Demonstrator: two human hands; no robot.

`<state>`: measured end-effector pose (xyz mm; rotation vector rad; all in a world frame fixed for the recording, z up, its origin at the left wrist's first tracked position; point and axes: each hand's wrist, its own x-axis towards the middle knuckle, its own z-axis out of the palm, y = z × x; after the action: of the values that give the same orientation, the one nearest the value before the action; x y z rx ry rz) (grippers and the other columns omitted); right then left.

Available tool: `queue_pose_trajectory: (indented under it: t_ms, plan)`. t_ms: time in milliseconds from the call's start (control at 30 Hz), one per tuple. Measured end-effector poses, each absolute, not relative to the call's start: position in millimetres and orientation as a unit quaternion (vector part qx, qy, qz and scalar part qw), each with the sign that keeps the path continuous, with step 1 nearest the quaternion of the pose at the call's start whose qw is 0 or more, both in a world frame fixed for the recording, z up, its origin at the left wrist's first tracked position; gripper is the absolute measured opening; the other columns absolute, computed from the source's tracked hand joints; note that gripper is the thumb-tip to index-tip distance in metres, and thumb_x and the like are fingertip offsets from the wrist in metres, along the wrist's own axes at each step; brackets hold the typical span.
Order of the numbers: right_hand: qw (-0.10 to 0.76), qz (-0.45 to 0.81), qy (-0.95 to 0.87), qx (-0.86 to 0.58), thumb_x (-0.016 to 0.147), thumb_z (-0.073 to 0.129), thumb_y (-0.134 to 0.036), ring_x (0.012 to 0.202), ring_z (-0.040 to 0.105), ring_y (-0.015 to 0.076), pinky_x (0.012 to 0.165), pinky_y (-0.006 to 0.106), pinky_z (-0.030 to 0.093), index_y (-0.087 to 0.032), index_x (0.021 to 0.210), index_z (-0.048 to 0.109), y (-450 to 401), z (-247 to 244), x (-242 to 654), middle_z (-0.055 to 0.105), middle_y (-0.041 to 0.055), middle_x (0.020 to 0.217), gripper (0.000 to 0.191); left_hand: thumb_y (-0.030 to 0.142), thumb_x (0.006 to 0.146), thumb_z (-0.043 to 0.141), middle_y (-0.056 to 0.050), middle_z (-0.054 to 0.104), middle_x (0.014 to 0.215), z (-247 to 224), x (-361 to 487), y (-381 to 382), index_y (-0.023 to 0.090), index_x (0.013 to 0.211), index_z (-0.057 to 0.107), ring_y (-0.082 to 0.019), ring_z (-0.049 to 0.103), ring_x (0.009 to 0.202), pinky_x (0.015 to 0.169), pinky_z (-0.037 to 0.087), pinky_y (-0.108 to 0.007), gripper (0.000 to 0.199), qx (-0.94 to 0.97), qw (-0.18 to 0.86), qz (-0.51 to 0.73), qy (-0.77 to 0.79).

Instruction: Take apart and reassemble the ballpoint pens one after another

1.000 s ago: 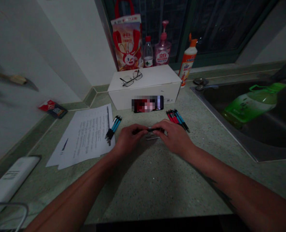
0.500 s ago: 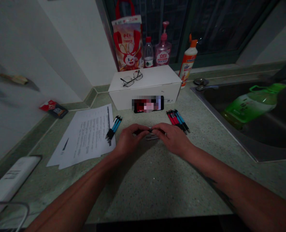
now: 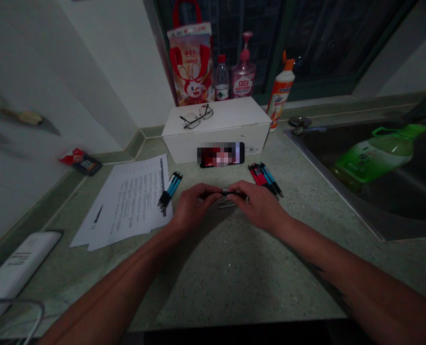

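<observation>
Between my two hands, low over the counter, is a slim dark pen with a pale section showing. My left hand pinches its left end between thumb and fingertips. The right end is in the closed thumb and fingers of my right hand. Fingers cover much of the pen. A thin light rod-like piece lies on the counter just below it. Blue-and-black pens lie left of my left hand, partly over the papers. Several red and blue pens lie in a row beyond my right hand.
Printed sheets lie on the left of the counter. A phone leans on a white box bearing eyeglasses. Bottles stand behind it. The sink at right holds a green bottle. A white power bank-like block sits at left.
The fingers of my right hand have shifted slightly, and more of the dark pen shows between the two hands. My left hand stays nearly in place.
</observation>
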<state>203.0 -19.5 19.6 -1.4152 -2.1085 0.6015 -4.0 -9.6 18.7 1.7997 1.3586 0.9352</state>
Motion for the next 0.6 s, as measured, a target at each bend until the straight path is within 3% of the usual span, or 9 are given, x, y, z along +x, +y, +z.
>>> queue_pose_trajectory:
  t_ms: [67,200,300,367,500,600]
  plan:
    - [0.260,0.217,-0.783,-0.522,0.104,0.055,-0.032,0.095,0.073,0.0232,0.082,0.035,0.051,-0.022,0.106,0.073,-19.0,18.9,202.7,0.078,0.0070,0.104,0.020,0.024,0.088,0.072,-0.004,0.080,0.091,18.4,-4.0,-9.6,0.021,0.092,0.078,-0.021,0.073,0.085,0.084,0.060,-0.037,0.008,0.690,0.344,0.363,0.523]
    - [0.275,0.214,-0.768,-0.538,0.094,0.070,-0.029,0.089,0.073,0.0216,0.078,0.033,0.052,-0.023,0.120,0.069,-19.1,18.3,202.4,0.078,0.0060,0.104,0.027,0.023,0.088,0.072,-0.005,0.081,0.093,17.7,-3.8,-9.7,0.021,0.092,0.078,-0.021,0.073,0.086,0.085,0.060,-0.038,0.009,0.684,0.348,0.366,0.526]
    - [0.267,0.213,-0.777,-0.529,0.099,0.062,-0.028,0.092,0.073,0.0224,0.079,0.034,0.052,-0.023,0.109,0.071,-19.4,18.8,202.9,0.078,0.0060,0.101,0.015,0.022,0.088,0.072,-0.005,0.081,0.094,17.8,-3.7,-9.8,0.021,0.093,0.078,-0.021,0.074,0.086,0.086,0.060,-0.038,0.008,0.687,0.349,0.362,0.525]
    - [0.263,0.215,-0.780,-0.525,0.101,0.058,-0.029,0.096,0.073,0.0232,0.082,0.035,0.052,-0.023,0.110,0.072,-19.4,18.7,203.1,0.079,0.0065,0.104,0.017,0.021,0.089,0.071,-0.005,0.080,0.094,17.9,-3.8,-9.8,0.021,0.093,0.079,-0.021,0.074,0.087,0.086,0.059,-0.038,0.008,0.689,0.349,0.361,0.523]
    - [0.270,0.221,-0.769,-0.536,0.095,0.069,-0.031,0.092,0.073,0.0225,0.080,0.034,0.052,-0.023,0.119,0.068,-19.2,16.4,203.3,0.078,0.0053,0.105,0.025,0.020,0.089,0.071,-0.005,0.080,0.095,17.7,-4.2,-9.3,0.022,0.093,0.079,-0.021,0.073,0.086,0.086,0.059,-0.039,0.009,0.688,0.350,0.362,0.522]
    - [0.263,0.216,-0.779,-0.526,0.100,0.062,-0.030,0.093,0.072,0.0222,0.080,0.034,0.050,-0.022,0.109,0.070,-18.2,15.7,204.6,0.078,0.0054,0.103,0.015,0.021,0.090,0.071,-0.005,0.081,0.094,17.0,-5.1,-9.1,0.023,0.093,0.079,-0.021,0.072,0.086,0.085,0.059,-0.039,0.009,0.698,0.348,0.353,0.517]
